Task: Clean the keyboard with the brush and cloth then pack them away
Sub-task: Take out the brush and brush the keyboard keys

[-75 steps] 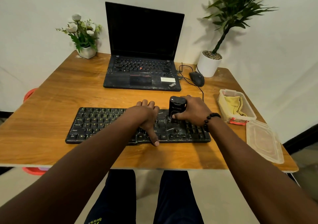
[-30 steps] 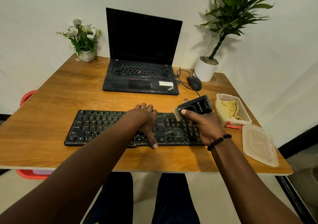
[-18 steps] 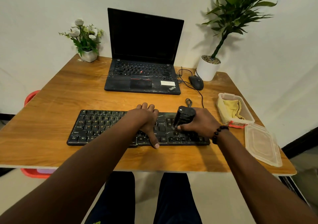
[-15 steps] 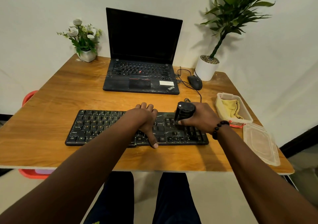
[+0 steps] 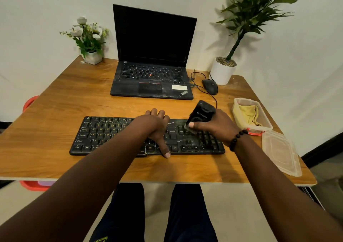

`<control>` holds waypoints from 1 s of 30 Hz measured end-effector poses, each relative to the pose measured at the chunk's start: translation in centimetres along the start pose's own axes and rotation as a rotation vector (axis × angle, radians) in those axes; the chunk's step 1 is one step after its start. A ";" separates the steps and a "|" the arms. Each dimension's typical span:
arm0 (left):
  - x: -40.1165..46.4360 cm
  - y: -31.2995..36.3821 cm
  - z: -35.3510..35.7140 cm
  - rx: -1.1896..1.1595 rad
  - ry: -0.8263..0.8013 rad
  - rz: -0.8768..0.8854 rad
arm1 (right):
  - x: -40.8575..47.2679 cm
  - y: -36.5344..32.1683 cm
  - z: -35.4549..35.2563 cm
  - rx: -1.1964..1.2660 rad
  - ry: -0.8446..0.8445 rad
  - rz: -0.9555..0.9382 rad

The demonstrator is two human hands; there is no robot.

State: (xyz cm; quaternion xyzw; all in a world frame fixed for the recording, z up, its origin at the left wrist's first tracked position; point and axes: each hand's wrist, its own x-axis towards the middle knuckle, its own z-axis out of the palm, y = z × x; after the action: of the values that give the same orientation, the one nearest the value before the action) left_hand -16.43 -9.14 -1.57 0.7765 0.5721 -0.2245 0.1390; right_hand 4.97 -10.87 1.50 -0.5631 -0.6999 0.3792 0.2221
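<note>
The right hand point(image 5: 217, 125) gripped the brush point(image 5: 201, 113), bristles down on the keyboard point(image 5: 104, 134)'s right end; the left hand point(image 5: 155, 128) pressed flat mid-board; the keyboard ran left-right across the desk point(image 5: 55, 102), its uncovered length lying leftward.

Black brush point(image 5: 201, 114) tilted on black keyboard point(image 5: 104, 134); yellow cloth point(image 5: 248, 113) boxed.

Wooden table point(image 5: 61, 102), taking up most of the view. Sitting on it: black keyboard point(image 5: 104, 136) at 6 o'clock, open laptop point(image 5: 152, 82) at 12, flower pot point(image 5: 91, 57) at 10, white planter point(image 5: 221, 72) at 2 with a wired mouse point(image 5: 209, 86) just beside it. At 3, clear container point(image 5: 267, 120) holding a yellow cloth point(image 5: 248, 113), its lid point(image 5: 281, 153) lying at 4.
</note>
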 end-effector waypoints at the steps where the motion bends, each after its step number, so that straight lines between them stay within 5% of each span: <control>1: 0.0 0.0 0.0 -0.002 -0.002 -0.001 | -0.4 0.0 0.2 0.246 0.045 0.046; 4: 0.1 0.0 -0.1 0.004 -0.010 -0.002 | -1.4 0.4 0.4 0.781 0.136 0.093; 7: 0.2 0.0 -0.1 0.014 -0.013 0.000 | -2.0 1.4 0.4 0.994 0.188 0.106; 18: 0.1 0.0 0.0 0.021 -0.014 -0.002 | -2.7 2.8 2.4 1.200 0.253 0.287; 21: 0.1 0.0 0.0 0.024 -0.013 -0.001 | -2.9 3.0 2.8 1.089 0.269 0.243; 26: 0.1 0.0 -0.1 0.028 -0.013 -0.002 | -2.8 3.2 3.6 0.210 0.443 0.086; 30: -0.2 0.2 -0.1 0.036 -0.006 0.000 | -2.5 2.8 3.9 -0.020 0.443 0.026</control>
State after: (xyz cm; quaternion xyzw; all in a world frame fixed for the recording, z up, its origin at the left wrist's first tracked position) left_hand -16.27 -9.37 -1.38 0.7782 0.5676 -0.2371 0.1267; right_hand 4.54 -14.09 -2.80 -0.6438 -0.6303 0.2422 0.3599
